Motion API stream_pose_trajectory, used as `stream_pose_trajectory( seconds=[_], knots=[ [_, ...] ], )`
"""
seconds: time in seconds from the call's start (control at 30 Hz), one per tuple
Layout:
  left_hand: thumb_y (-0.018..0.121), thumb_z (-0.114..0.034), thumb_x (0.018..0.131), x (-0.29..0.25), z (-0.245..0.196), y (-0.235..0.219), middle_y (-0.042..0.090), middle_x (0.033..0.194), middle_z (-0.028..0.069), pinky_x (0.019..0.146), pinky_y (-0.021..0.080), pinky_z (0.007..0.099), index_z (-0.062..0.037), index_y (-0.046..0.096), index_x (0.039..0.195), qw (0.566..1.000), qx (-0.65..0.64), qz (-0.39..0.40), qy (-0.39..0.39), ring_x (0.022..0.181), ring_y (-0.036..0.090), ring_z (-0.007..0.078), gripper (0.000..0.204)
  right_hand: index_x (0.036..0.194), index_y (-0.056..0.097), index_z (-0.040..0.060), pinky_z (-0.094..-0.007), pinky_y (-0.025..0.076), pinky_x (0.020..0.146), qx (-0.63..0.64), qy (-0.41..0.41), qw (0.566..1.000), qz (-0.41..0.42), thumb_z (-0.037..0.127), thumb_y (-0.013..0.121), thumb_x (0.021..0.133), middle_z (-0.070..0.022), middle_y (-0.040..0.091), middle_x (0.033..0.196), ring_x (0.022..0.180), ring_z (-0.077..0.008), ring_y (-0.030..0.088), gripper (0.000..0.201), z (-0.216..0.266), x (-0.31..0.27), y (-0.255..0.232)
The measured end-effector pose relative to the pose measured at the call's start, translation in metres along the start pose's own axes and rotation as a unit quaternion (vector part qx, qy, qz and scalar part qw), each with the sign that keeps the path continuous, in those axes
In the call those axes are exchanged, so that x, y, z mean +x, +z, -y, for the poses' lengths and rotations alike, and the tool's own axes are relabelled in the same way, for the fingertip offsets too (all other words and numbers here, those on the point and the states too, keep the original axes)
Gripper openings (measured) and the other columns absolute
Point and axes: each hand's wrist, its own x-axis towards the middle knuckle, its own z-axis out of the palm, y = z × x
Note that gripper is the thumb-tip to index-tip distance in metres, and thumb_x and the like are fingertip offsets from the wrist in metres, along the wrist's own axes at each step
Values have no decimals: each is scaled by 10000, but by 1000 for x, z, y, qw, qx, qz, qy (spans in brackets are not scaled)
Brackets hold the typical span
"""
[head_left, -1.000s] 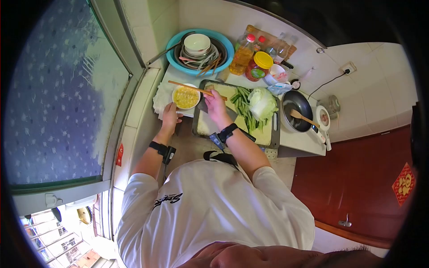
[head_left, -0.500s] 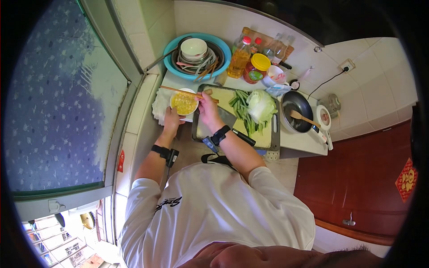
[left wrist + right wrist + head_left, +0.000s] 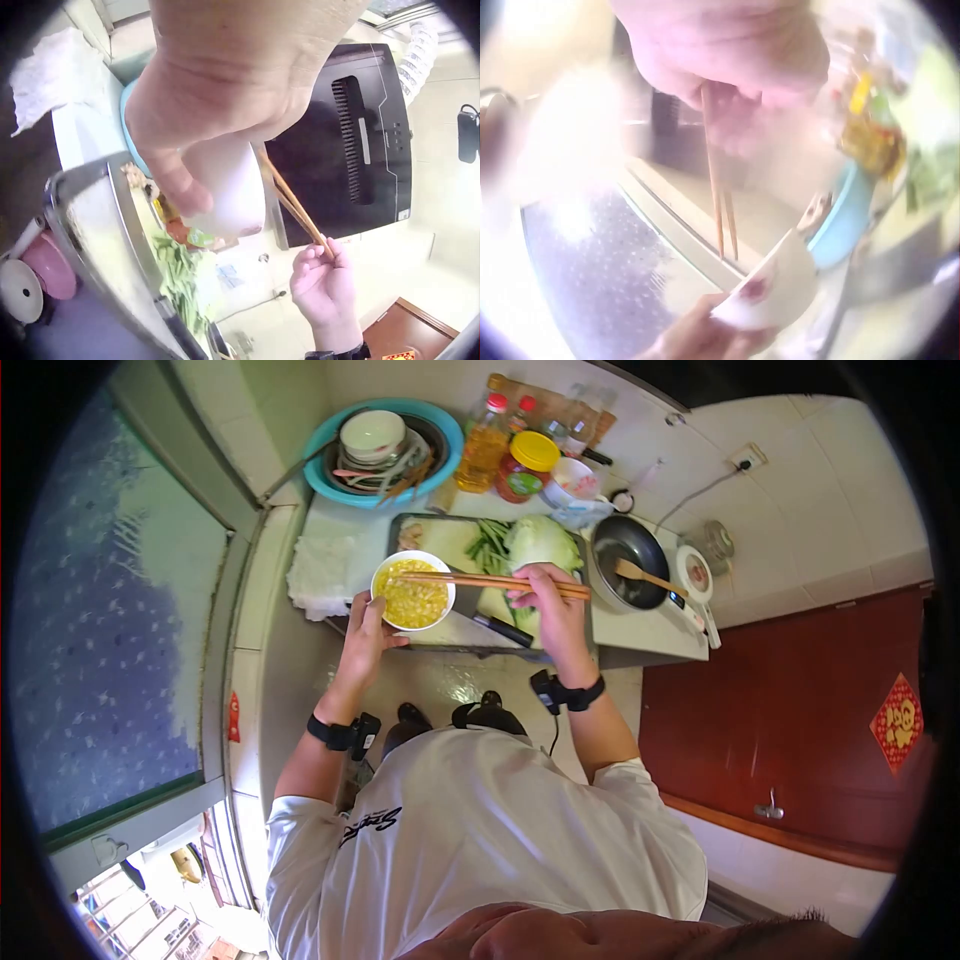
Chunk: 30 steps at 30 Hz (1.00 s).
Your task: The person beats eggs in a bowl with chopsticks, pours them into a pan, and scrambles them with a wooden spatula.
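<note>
In the head view my left hand grips a white bowl from the side, thumb near its rim. The bowl is raised over the left part of the cutting board. Yellow beaten egg with pale froth fills much of it. My right hand holds a pair of wooden chopsticks between fingers and thumb. Their tips reach over the egg. A knife's black handle lies below, its blade partly hidden by the bowl. Green cut strips and a pale leafy cabbage lie behind the right hand.
A frying pan with a wooden spatula stands right of the board. At the back are a blue basin of dishes, an oil bottle and a yellow-lidded jar. A white cloth covers the counter's left corner.
The left hand has brought the bowl from the counter's left side over the board, nearer the body. My right hand has moved right, with the chopsticks now pointing left into the bowl.
</note>
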Motion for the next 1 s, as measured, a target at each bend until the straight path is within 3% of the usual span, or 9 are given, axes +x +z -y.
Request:
stream_pose_trajectory(
  seconds=[0.1,0.17,0.33,0.47,0.57,0.67,0.77,0.83,1.0],
  knots=[
    [452,-323,969,-10,23,31,556,1084,97,672,548,300,-47,344,1352,998,-5,56,-21,836,618,157,484,937,668,-40,-239,494,622,-150,-30,988,9,103,584,921,-66,680,788,675,-120,616,166,34,-28,-39],
    [456,-324,970,-21,35,64,556,1100,102,676,550,301,-43,340,1365,996,-8,80,-26,837,620,159,499,919,683,-31,-233,473,602,-307,-116,942,69,92,611,888,-72,682,779,669,-95,614,146,50,-44,-66],
    [451,-308,982,-47,87,152,556,1158,108,671,552,288,-39,329,1388,990,-30,123,-56,873,634,170,502,902,690,-20,-243,469,583,-281,18,958,55,91,632,866,-62,670,708,625,-99,592,131,81,-96,-143],
    [427,-300,993,-78,132,234,559,1178,102,698,548,297,-60,329,1388,988,-38,134,-61,918,638,180,473,912,687,-17,-241,467,581,-322,-20,946,35,109,620,882,-49,674,716,627,-89,596,146,81,-127,-239],
    [405,-301,1000,-94,164,294,559,1200,94,743,542,313,-78,333,1380,987,-55,133,-76,952,638,184,446,926,682,-14,-240,471,585,-259,-3,964,51,123,617,888,-45,679,721,625,-93,603,157,84,-145,-300],
    [381,-300,1006,-104,190,348,546,1227,81,784,534,330,-89,347,1360,986,-58,136,-79,990,632,192,413,931,677,-16,-240,475,593,-250,75,965,0,122,612,890,-48,678,718,635,-103,614,158,92,-154,-355],
    [372,-291,1007,-106,207,388,550,1224,87,797,531,334,-92,338,1355,984,-77,141,-82,996,633,196,403,923,675,-18,-241,476,597,-236,53,970,30,126,615,890,-50,674,711,635,-103,612,159,95,-161,-396],
    [370,-288,1007,-104,215,408,552,1225,92,802,530,336,-92,332,1354,985,-73,137,-80,997,633,200,400,916,673,-17,-240,476,598,-313,37,949,21,127,617,890,-53,669,699,632,-96,608,157,100,-156,-418],
    [360,-282,1010,-92,219,439,549,1253,91,793,534,323,-102,342,1365,988,-55,118,-84,1020,633,188,398,937,673,-17,-237,476,611,-245,47,967,43,128,612,897,-51,670,725,649,-93,605,162,87,-144,-449]
  ],
)
